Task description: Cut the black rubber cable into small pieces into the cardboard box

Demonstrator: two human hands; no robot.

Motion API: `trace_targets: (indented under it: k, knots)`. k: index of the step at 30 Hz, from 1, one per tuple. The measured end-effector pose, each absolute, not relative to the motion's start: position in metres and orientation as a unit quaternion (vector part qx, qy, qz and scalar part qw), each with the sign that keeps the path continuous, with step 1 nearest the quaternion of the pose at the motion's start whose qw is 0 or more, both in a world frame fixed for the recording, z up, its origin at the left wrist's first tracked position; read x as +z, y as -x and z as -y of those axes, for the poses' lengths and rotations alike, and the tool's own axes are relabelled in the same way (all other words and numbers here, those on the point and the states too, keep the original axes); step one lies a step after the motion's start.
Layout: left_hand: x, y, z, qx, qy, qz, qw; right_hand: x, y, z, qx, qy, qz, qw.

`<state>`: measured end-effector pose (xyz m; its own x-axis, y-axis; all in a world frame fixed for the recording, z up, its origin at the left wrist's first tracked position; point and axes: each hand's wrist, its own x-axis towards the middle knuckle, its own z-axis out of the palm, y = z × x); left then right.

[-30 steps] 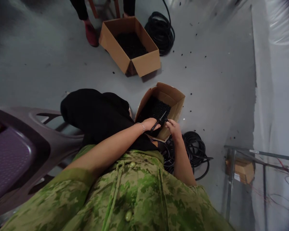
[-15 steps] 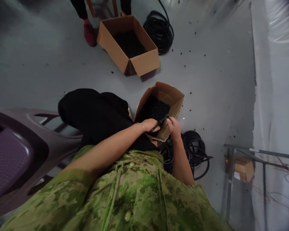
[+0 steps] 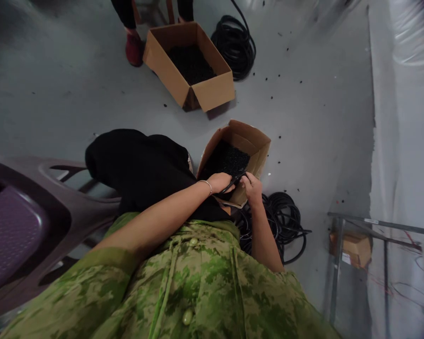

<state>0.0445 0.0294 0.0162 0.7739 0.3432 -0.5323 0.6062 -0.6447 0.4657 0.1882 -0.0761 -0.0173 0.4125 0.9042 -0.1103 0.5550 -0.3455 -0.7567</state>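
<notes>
Above the near edge of a small open cardboard box (image 3: 257,157), my left hand (image 3: 222,182) is closed around a slim black hose-like length (image 3: 236,180). This length slants up and right to my right hand (image 3: 251,187), whose fingers pinch its other end. Blur and the fingers hide the finer shape of what lies between the hands. Inside the box is a heap of small black pieces (image 3: 229,160). Beside my right forearm, coils of black hose (image 3: 285,212) rest on the floor.
Ahead stands a larger cardboard box (image 3: 214,92) holding black pieces, with another hose coil (image 3: 235,49) beside it. A person's red shoe (image 3: 134,49) is behind that box. A purple chair (image 3: 14,230) is at left, a metal frame (image 3: 339,263) at right. Black bits dot the floor.
My right hand has shifted slightly left and turned inward, its fingers nearer my left hand. My left hand stays almost in place. The person's red shoe has moved a little to the right.
</notes>
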Motion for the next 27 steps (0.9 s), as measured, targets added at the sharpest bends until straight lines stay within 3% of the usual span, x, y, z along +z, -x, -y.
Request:
trace_targets:
  k: [8, 27]
  knots:
    - [0.016, -0.045, -0.029, -0.195, -0.877, -0.288, 0.33, -0.016, -0.192, 0.075, 0.287, 0.769, 0.45, 0.351]
    - [0.009, -0.044, -0.027, -0.191, -0.881, -0.286, 0.325, -0.025, -0.194, 0.075, 0.292, 0.756, 0.493, 0.316]
